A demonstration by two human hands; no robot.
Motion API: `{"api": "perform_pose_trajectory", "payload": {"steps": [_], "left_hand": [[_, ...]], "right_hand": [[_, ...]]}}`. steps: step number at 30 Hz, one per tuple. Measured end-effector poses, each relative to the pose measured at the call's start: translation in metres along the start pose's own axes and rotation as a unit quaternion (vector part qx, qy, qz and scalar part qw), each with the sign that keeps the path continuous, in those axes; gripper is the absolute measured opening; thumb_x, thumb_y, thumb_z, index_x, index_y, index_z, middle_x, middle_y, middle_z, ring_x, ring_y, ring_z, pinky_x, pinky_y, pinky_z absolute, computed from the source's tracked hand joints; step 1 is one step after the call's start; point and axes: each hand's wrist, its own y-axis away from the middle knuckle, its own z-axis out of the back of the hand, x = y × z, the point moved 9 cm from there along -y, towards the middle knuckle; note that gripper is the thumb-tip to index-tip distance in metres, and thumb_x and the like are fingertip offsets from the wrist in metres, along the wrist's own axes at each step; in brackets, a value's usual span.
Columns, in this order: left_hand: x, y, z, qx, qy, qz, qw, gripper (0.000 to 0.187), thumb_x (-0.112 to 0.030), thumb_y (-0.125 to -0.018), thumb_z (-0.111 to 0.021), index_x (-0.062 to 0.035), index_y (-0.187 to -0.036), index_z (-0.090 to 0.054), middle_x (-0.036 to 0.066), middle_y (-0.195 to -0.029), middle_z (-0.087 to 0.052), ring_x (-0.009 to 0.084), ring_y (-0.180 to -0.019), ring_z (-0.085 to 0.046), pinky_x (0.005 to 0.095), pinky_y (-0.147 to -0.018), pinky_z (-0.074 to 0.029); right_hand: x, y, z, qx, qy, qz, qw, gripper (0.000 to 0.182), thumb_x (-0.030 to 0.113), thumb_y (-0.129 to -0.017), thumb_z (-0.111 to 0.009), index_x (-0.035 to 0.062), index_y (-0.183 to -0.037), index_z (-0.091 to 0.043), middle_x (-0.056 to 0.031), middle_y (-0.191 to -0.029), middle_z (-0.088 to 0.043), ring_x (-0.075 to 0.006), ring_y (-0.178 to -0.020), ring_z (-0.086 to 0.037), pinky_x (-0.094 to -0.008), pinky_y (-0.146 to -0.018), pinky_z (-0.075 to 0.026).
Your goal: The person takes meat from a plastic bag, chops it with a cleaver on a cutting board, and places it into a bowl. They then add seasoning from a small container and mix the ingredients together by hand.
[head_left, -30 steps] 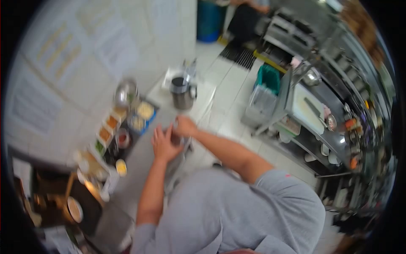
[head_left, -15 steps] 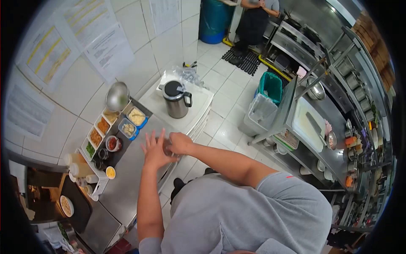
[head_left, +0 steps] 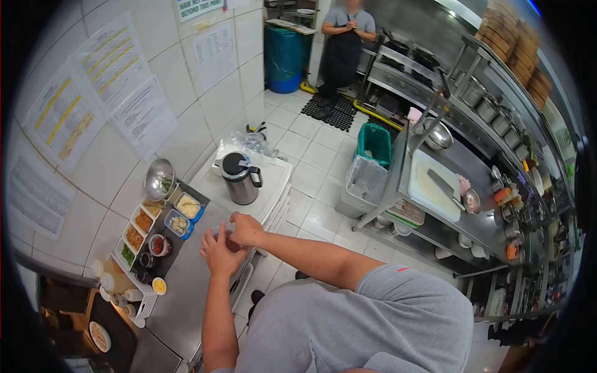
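Both hands meet over the near edge of the steel counter [head_left: 186,273]. My left hand [head_left: 219,253] curls its fingers around a small see-through, rounded container [head_left: 225,235], mostly hidden by the hands. From the other side, my right hand [head_left: 247,230] closes on the same container; its exact kind cannot be made out. Just beyond the hands stand a blue-lidded tub of pale pieces [head_left: 178,224] and another tub of pale shreds [head_left: 188,207]. A steel jug [head_left: 241,179] with a black lid is behind my right hand, on a white surface.
White bins [head_left: 135,236] of orange, brown and green toppings line the wall, near a tub of red food [head_left: 160,245] and a small yellow cup [head_left: 160,286]. A steel bowl [head_left: 160,179] leans at the wall. Across the aisle, a knife [head_left: 440,182] lies on a cutting board [head_left: 423,198]; a co-worker [head_left: 345,50] stands far back.
My view has tilted up and shifted, showing more of the co-worker. The left hand's spread fingers have curled in around the container, and the right hand remains beside it.
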Motion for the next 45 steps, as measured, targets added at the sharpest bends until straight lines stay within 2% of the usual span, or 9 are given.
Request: {"api": "perform_pose_trajectory", "payload": {"steps": [9, 12, 14, 20, 24, 27, 32, 35, 45], "left_hand": [[-0.001, 0.012, -0.001, -0.044, -0.026, -0.070, 0.996, 0.108, -0.043, -0.067, -0.096, -0.0260, -0.167, -0.056, 0.024, -0.170, -0.040, 0.0451, -0.158, -0.036, 0.0685, -0.120, -0.033], [-0.009, 0.014, 0.002, -0.045, -0.054, -0.087, 0.994, 0.117, -0.044, -0.064, -0.098, -0.0250, -0.170, -0.052, 0.025, -0.169, -0.041, 0.0436, -0.158, -0.037, 0.0662, -0.120, -0.033], [-0.014, 0.009, -0.008, 0.048, -0.060, -0.169, 0.983, 0.134, -0.047, -0.060, -0.102, -0.0208, -0.176, -0.041, 0.023, -0.174, -0.039, 0.0435, -0.163, -0.033, 0.0705, -0.123, -0.031], [-0.010, 0.000, 0.011, 0.165, -0.028, -0.184, 0.969, 0.157, -0.056, -0.054, -0.107, -0.0119, -0.180, -0.023, 0.014, -0.185, -0.031, 0.0404, -0.174, -0.017, 0.0801, -0.131, -0.015], [-0.007, 0.004, 0.005, 0.118, -0.036, -0.179, 0.976, 0.155, -0.059, -0.054, -0.106, -0.0125, -0.179, -0.026, 0.014, -0.185, -0.032, 0.0401, -0.174, -0.017, 0.0802, -0.131, -0.016], [-0.018, 0.004, 0.000, 0.096, -0.027, -0.140, 0.985, 0.151, -0.061, -0.054, -0.105, -0.0118, -0.177, -0.032, 0.013, -0.186, -0.030, 0.0432, -0.174, -0.015, 0.0812, -0.131, -0.013], [-0.017, 0.005, 0.002, -0.001, -0.039, -0.056, 0.998, 0.117, -0.055, -0.064, -0.100, -0.0223, -0.167, -0.054, 0.019, -0.169, -0.046, 0.0435, -0.160, -0.036, 0.0714, -0.125, -0.029], [-0.017, 0.006, 0.000, -0.033, -0.012, -0.089, 0.995, 0.098, -0.050, -0.067, -0.096, -0.0303, -0.158, -0.066, 0.021, -0.158, -0.051, 0.0400, -0.150, -0.044, 0.0697, -0.120, -0.033], [-0.006, -0.003, -0.009, -0.049, 0.021, -0.139, 0.989, 0.088, -0.039, -0.071, -0.091, -0.0279, -0.156, -0.070, 0.019, -0.157, -0.053, 0.0389, -0.147, -0.047, 0.0623, -0.118, -0.034]], "right_hand": [[-0.028, 0.020, 0.001, -0.068, -0.077, 0.037, 0.994, 0.057, 0.025, -0.083, -0.089, -0.0025, -0.130, -0.074, -0.0258, -0.113, -0.081, -0.0399, -0.105, -0.080, -0.0472, -0.096, -0.063], [-0.031, 0.020, 0.004, -0.023, -0.021, 0.002, 1.000, 0.054, 0.031, -0.081, -0.089, -0.0032, -0.121, -0.078, -0.0250, -0.109, -0.082, -0.0404, -0.102, -0.080, -0.0477, -0.095, -0.063], [-0.020, 0.022, 0.008, 0.026, 0.069, -0.045, 0.996, 0.047, 0.033, -0.080, -0.088, -0.0046, -0.109, -0.083, -0.0286, -0.109, -0.081, -0.0443, -0.106, -0.080, -0.0512, -0.094, -0.064], [-0.003, -0.005, -0.012, 0.068, 0.129, 0.019, 0.989, 0.040, 0.033, -0.082, -0.086, -0.0025, -0.102, -0.084, -0.0277, -0.106, -0.082, -0.0430, -0.103, -0.081, -0.0511, -0.090, -0.065], [0.011, 0.001, -0.004, 0.001, 0.169, 0.031, 0.985, 0.040, 0.035, -0.080, -0.087, 0.0010, -0.102, -0.084, -0.0268, -0.105, -0.082, -0.0451, -0.100, -0.081, -0.0519, -0.087, -0.066], [0.012, 0.004, 0.002, 0.014, 0.198, 0.021, 0.980, 0.029, 0.027, -0.087, -0.080, 0.0018, -0.100, -0.087, -0.0241, -0.106, -0.083, -0.0411, -0.106, -0.082, -0.0500, -0.090, -0.066], [0.003, 0.007, 0.005, 0.025, 0.104, -0.027, 0.994, 0.029, 0.028, -0.082, -0.082, 0.0006, -0.091, -0.086, -0.0270, -0.096, -0.082, -0.0410, -0.094, -0.083, -0.0496, -0.082, -0.066], [-0.023, -0.003, -0.005, 0.034, 0.002, -0.044, 0.998, 0.032, 0.031, -0.081, -0.082, -0.0001, -0.088, -0.086, -0.0264, -0.091, -0.081, -0.0391, -0.086, -0.083, -0.0480, -0.081, -0.066], [-0.035, 0.016, 0.002, 0.093, -0.104, -0.031, 0.990, 0.037, 0.031, -0.087, -0.080, -0.0035, -0.098, -0.086, -0.0200, -0.083, -0.081, -0.0250, -0.076, -0.080, -0.0398, -0.073, -0.064]]}}
